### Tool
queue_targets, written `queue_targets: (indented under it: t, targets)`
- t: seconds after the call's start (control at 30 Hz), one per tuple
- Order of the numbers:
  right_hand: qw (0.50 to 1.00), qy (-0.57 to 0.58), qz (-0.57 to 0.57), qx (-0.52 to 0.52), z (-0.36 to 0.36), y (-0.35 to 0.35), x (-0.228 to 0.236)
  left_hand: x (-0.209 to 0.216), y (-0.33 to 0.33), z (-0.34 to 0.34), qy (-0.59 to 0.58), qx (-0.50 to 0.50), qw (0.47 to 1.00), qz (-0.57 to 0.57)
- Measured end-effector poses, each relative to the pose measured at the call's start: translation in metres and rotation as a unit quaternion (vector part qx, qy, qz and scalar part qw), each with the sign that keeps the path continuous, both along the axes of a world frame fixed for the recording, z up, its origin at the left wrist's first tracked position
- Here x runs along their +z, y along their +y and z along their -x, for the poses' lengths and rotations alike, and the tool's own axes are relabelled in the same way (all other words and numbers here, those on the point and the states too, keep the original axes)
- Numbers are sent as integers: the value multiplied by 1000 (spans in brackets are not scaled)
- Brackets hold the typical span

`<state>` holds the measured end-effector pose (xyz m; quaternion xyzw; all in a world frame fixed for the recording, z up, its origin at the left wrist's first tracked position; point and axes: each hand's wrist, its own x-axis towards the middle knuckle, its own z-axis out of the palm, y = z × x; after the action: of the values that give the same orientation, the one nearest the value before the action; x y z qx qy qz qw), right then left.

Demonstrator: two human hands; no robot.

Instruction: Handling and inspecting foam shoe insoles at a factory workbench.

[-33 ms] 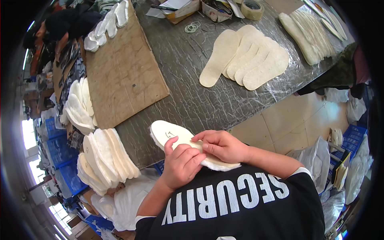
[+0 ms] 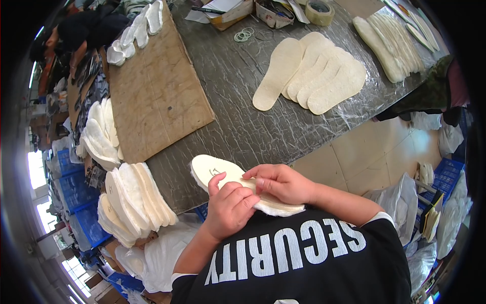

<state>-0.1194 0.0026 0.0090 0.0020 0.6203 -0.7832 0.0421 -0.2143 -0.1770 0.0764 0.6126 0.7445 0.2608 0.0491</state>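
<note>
A cream insole (image 2: 206, 164) with a white fluffy underside and a dark handwritten mark is held close to my chest, just off the table's near edge. My left hand (image 2: 230, 206) is closed round its middle, the thumb and fingers pressing on the smooth upper face. From the other side my right hand (image 2: 284, 185) grips the same insole, thumb and fingertips at its edge near the left fingers. Several plain beige insoles (image 2: 277, 71) lie fanned out on the table beyond.
The dark plastic-covered table (image 2: 230, 93) carries a brown board (image 2: 157, 96) on the left and a stack of insoles (image 2: 387, 48) at far right. A tape roll (image 2: 320, 12) sits at the back. More fluffy insoles (image 2: 136, 202) stand in a row on my left. Blue crates (image 2: 445, 175) stand right.
The insole's far end has dipped very slightly toward me, and my right thumb has shifted a little. All else stays in place.
</note>
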Motion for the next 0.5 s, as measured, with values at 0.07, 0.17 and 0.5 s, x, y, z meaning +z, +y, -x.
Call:
queue_targets:
  t: [0.07,0.17,0.5]
  targets:
    - [993,-74,92,26,5,12,-11,-4,0,5,-51,27,998,-9]
    - [999,33,25,-15,18,28,-29,-14,1,6,-270,220,928,-130]
    - [991,-84,44,96,27,27,-26,-88,11,35,-737,325,477,-351]
